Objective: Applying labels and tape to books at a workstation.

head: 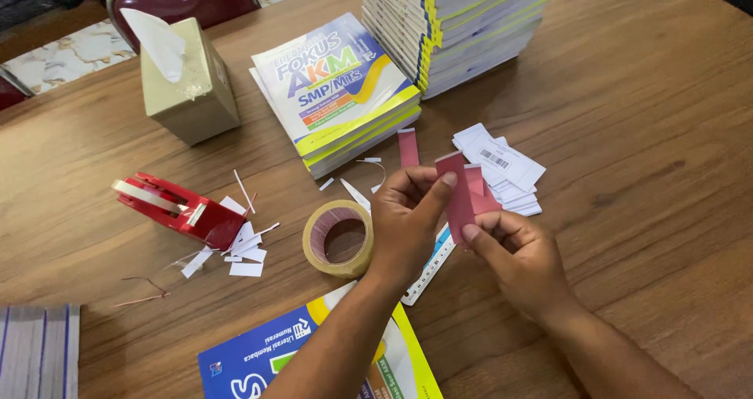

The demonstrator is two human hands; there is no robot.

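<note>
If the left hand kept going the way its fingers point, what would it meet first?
Probably the loose pink strip lying on the table beyond the left hand, then the small stack of books; depth is uncertain from one view.

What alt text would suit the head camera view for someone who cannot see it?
Two hands, left hand and right hand, hold red paper strips above a wooden table, with a tape roll, red tape dispenser, white labels and stacked books around.

Right side of the counter [667,132] is bare wood, lots of room. Far edge blocked by tall book stack [463,23] & short book pile [337,93]. Left side crowded w/ tissue box [188,81], red tape cutter [176,209], tape roll [339,238].
</note>
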